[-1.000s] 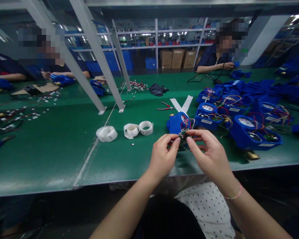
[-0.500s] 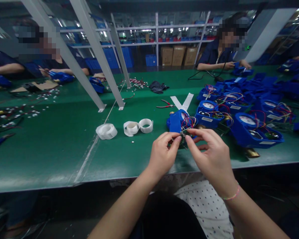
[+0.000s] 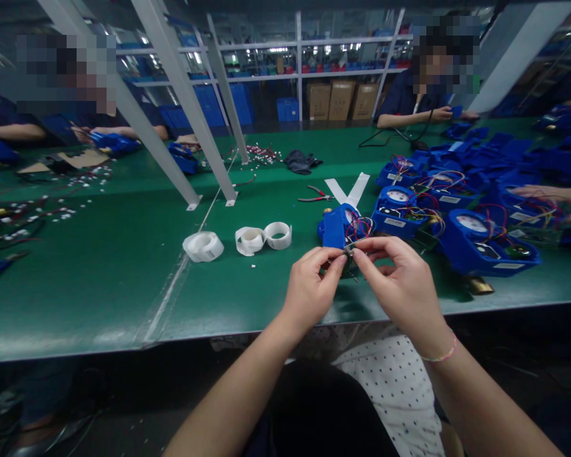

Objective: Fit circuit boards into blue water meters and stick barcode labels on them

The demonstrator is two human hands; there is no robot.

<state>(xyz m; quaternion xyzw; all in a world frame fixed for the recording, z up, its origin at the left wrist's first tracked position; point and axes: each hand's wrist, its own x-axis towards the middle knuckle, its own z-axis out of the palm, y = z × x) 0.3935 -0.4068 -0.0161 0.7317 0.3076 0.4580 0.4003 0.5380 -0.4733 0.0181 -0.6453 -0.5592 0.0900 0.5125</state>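
1. Fingers of the left hand and right hand are pinching a small wired part at frame centre.
2. Wires are trailing up to a blue meter housing lying on the green counter.
3. White tape rolls are sitting left of it.

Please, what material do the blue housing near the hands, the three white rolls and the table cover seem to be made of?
The blue box-shaped housing looks like moulded plastic: uniform colour, smooth matte faces. The three white rolls seem paper or label tape, wound in thin layers with hollow cores. The green table cover is probably a rubber or vinyl mat, given its soft sheen and a visible seam.
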